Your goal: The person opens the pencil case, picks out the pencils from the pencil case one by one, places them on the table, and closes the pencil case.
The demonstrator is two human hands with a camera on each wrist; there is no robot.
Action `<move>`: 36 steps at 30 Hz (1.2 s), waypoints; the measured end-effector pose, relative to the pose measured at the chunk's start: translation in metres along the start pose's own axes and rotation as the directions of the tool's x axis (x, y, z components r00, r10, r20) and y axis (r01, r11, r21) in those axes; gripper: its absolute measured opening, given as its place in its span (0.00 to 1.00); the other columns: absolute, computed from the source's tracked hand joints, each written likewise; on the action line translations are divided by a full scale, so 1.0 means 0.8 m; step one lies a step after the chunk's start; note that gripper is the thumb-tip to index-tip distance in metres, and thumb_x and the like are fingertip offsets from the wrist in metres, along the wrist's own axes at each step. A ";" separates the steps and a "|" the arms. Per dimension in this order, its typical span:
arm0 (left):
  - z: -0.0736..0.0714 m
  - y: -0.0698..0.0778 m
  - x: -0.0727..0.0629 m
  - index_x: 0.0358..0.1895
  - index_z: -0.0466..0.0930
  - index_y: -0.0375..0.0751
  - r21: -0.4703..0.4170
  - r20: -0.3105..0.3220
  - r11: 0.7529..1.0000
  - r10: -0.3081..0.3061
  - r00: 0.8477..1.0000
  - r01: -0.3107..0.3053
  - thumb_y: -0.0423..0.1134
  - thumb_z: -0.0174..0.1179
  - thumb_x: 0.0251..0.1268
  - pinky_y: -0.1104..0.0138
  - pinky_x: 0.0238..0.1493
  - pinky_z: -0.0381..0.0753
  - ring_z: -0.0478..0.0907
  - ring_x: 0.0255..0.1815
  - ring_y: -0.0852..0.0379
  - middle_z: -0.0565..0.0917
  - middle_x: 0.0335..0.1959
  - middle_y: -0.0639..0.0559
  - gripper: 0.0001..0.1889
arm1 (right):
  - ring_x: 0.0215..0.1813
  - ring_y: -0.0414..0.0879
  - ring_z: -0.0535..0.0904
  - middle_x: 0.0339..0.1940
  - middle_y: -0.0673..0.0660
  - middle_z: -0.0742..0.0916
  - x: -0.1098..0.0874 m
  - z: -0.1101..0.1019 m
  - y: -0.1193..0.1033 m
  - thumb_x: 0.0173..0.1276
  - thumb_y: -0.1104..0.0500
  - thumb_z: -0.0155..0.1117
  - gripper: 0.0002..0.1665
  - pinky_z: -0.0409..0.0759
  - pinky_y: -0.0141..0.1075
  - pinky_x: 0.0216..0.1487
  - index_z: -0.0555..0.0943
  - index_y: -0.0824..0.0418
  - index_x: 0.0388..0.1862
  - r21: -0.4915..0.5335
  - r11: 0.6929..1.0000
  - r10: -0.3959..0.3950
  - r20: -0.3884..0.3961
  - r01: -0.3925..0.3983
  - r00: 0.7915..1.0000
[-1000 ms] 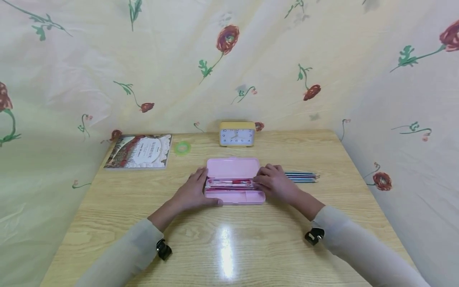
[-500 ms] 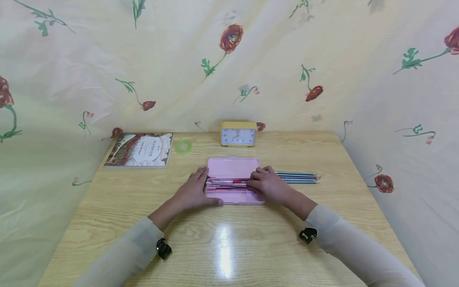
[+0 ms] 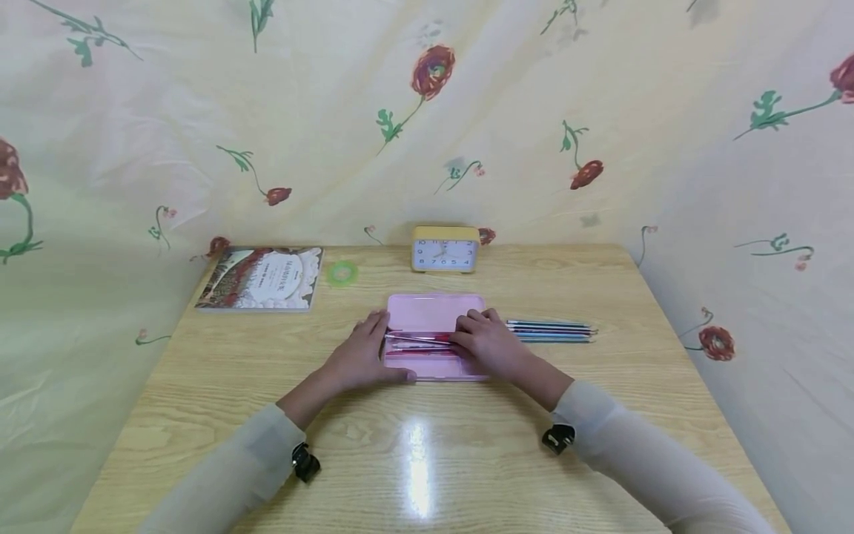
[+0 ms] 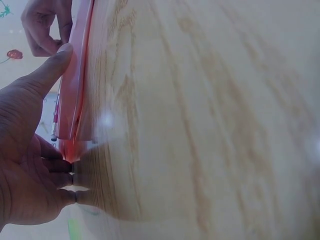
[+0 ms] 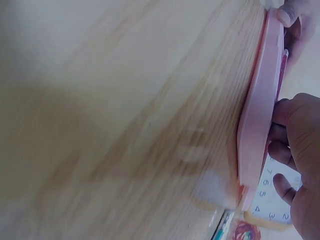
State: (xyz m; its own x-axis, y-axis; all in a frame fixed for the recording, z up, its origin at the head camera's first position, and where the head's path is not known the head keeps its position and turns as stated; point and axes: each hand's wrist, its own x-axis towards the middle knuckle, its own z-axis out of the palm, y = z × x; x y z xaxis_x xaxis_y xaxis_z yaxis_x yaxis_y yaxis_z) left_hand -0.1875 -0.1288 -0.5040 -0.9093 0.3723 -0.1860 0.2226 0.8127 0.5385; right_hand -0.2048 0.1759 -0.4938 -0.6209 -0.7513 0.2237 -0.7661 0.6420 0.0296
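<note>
A pink pencil case (image 3: 437,311) lies with its lid raised in the middle of the table, several pens and pencils inside. My left hand (image 3: 356,357) holds its left end, thumb along the front rim and fingers at the side. Over the right part of the case, my right hand (image 3: 490,343) has its fingers bent down inside. It pinches a slim dark-and-white pencil (image 3: 416,340), which slants across the others; the hand hides its right end. A red pen (image 3: 434,336) lies just behind. In the right wrist view the fingertips are partly hidden by the case wall (image 5: 257,120).
Several dark and blue pencils (image 3: 554,331) lie side by side right of the case. A yellow alarm clock (image 3: 445,250) stands at the back. Back left are a book (image 3: 262,279) and a round green roll (image 3: 343,274). Flowered cloth (image 3: 300,111) surrounds the wooden table (image 3: 507,460).
My right hand has moved left, further over the case, and the pencil in its fingers now slants across the pens. More of the pencils on the right shows. My left hand stays put.
</note>
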 end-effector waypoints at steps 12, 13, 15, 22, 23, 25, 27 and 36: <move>-0.001 0.001 0.001 0.93 0.42 0.40 0.009 0.006 1.000 -0.012 1.000 0.012 0.81 0.75 0.51 0.38 0.89 0.62 0.46 0.94 0.30 0.45 0.95 0.42 0.77 | 0.46 0.49 0.79 0.43 0.51 0.88 0.011 0.000 -0.011 0.78 0.55 0.75 0.07 0.81 0.50 0.53 0.93 0.54 0.50 0.023 0.999 0.045 -0.021 -0.045 0.999; -0.001 0.001 0.001 0.93 0.43 0.40 0.006 0.005 1.000 -0.008 1.000 0.008 0.80 0.75 0.51 0.37 0.89 0.62 0.46 0.93 0.30 0.46 0.95 0.41 0.77 | 0.46 0.49 0.78 0.43 0.51 0.88 0.010 0.000 -0.011 0.78 0.55 0.75 0.07 0.81 0.50 0.54 0.93 0.54 0.50 0.017 0.999 0.046 -0.018 -0.046 0.999; -0.001 0.001 0.000 0.93 0.43 0.39 0.000 0.003 1.000 -0.004 1.000 0.004 0.80 0.75 0.51 0.37 0.88 0.63 0.47 0.93 0.30 0.46 0.95 0.41 0.77 | 0.47 0.50 0.78 0.43 0.51 0.88 0.010 -0.001 -0.009 0.78 0.55 0.75 0.07 0.81 0.51 0.55 0.93 0.54 0.50 -0.009 0.999 0.036 -0.019 -0.037 0.999; 0.000 0.000 0.001 0.93 0.43 0.40 0.005 0.004 1.000 0.002 1.000 -0.002 0.80 0.75 0.51 0.37 0.88 0.62 0.46 0.94 0.31 0.46 0.95 0.41 0.76 | 0.47 0.51 0.76 0.43 0.51 0.87 0.004 -0.007 0.000 0.75 0.54 0.77 0.07 0.81 0.53 0.58 0.93 0.53 0.48 -0.153 0.988 -0.030 -0.056 0.022 0.998; 0.000 -0.001 0.001 0.93 0.43 0.40 0.006 0.005 1.000 0.001 1.000 -0.001 0.81 0.75 0.51 0.37 0.88 0.62 0.46 0.94 0.32 0.46 0.95 0.42 0.77 | 0.48 0.51 0.76 0.44 0.51 0.87 0.002 -0.009 0.001 0.75 0.54 0.78 0.07 0.81 0.53 0.58 0.93 0.53 0.48 -0.164 0.986 -0.035 -0.058 0.025 0.998; 0.001 -0.002 0.001 0.93 0.43 0.41 0.011 0.005 1.000 0.000 1.000 0.000 0.82 0.74 0.50 0.37 0.88 0.62 0.46 0.94 0.32 0.46 0.95 0.42 0.77 | 0.48 0.52 0.76 0.44 0.51 0.87 -0.002 -0.012 0.004 0.74 0.55 0.78 0.06 0.82 0.54 0.58 0.93 0.54 0.47 -0.184 0.982 -0.045 -0.064 0.032 0.997; 0.002 -0.002 0.001 0.93 0.43 0.41 0.009 0.006 1.000 0.001 1.000 -0.001 0.82 0.74 0.50 0.37 0.88 0.62 0.46 0.94 0.31 0.46 0.95 0.42 0.77 | 0.48 0.52 0.76 0.43 0.52 0.87 -0.007 -0.015 0.008 0.73 0.56 0.79 0.06 0.82 0.55 0.58 0.93 0.54 0.46 -0.194 0.980 -0.053 -0.077 0.037 0.996; 0.000 0.001 -0.001 0.93 0.43 0.39 0.024 0.003 1.000 0.012 1.000 -0.012 0.80 0.75 0.52 0.38 0.89 0.61 0.47 0.93 0.29 0.48 0.95 0.41 0.76 | 0.49 0.54 0.79 0.44 0.54 0.88 -0.046 -0.028 0.040 0.70 0.57 0.82 0.10 0.83 0.60 0.57 0.92 0.58 0.46 -0.158 0.987 0.004 -0.132 -0.025 0.991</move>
State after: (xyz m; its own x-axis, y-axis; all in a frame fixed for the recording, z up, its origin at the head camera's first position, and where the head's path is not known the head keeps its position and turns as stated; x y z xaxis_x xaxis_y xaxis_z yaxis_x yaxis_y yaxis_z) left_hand -0.1865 -0.1281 -0.5034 -0.9056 0.3831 -0.1820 0.2418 0.8189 0.5205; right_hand -0.2030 0.2272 -0.4796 -0.5964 -0.7222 0.3504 -0.7147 0.6764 0.1778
